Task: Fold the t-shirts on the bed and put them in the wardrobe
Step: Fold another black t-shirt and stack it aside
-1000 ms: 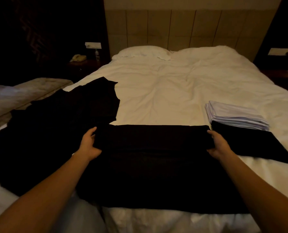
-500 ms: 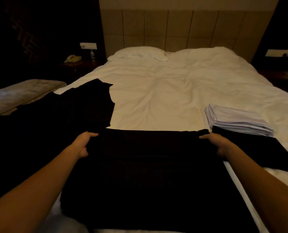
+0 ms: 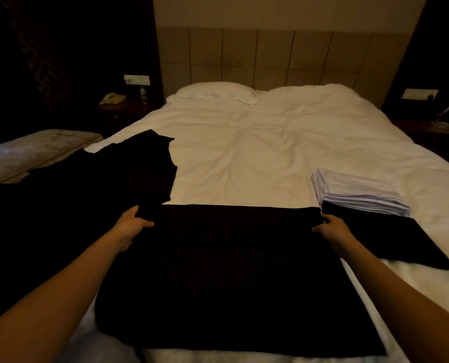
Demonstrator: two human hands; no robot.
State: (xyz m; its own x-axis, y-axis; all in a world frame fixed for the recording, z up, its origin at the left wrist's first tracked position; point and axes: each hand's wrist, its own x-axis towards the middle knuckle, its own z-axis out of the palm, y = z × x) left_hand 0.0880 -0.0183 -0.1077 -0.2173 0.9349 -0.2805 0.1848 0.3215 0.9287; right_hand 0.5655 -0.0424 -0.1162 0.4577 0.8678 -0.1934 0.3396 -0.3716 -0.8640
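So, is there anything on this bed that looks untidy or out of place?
Only the loose dark clothes at the left of the bed: they lie in a rumpled heap, unfolded. The white stack and the folded dark shirt sit neatly, and both hands hold the spread dark shirt flat.

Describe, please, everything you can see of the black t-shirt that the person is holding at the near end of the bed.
The black t-shirt lies flat on the white bed, a dark, soft-looking fabric panel, roughly rectangular, widening towards the camera. Sleeves and neckline cannot be made out in the dim light. The left hand grips its far left corner and the right hand its far right corner. Its left side meets a spread-out black garment; a folded black t-shirt lies beside its right corner.
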